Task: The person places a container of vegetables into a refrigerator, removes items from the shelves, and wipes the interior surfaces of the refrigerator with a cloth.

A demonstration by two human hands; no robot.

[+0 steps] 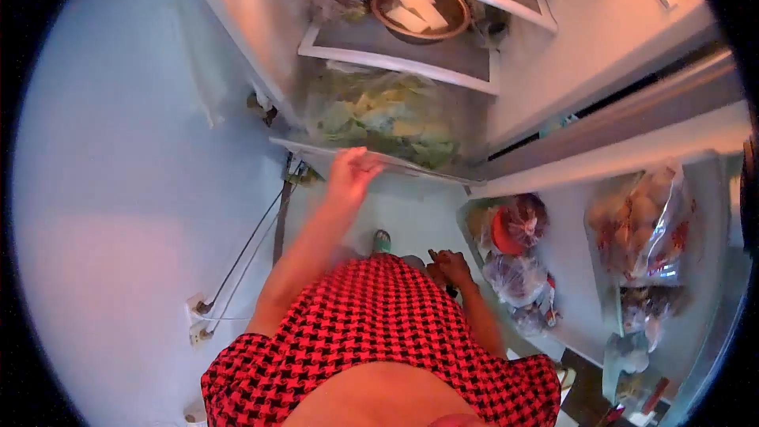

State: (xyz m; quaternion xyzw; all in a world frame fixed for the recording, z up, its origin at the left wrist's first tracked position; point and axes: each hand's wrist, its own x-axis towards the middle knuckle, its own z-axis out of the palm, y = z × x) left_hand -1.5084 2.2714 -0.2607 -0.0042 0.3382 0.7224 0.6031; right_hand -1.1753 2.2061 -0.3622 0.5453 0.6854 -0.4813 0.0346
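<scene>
In the head view, the left hand (354, 174) is gripping the drawer front (316, 153) with nearly closed fingers, seemingly steadying it, while leafy greens (387, 115) are lying just beyond, well apart from the half-curled right hand (452, 266), whose hold I cannot tell.

Open space above the drawer (375, 161); the shelf edge (403, 67) overhangs behind.

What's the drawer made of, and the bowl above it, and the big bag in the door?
Drawer: probably hard plastic; its front looks pale and thin.
Bowl: brown and smooth-looking, maybe metal or plastic; too blurred to tell.
Bag: thin, glossy plastic film, see-through, with bright glints on its creases.
</scene>
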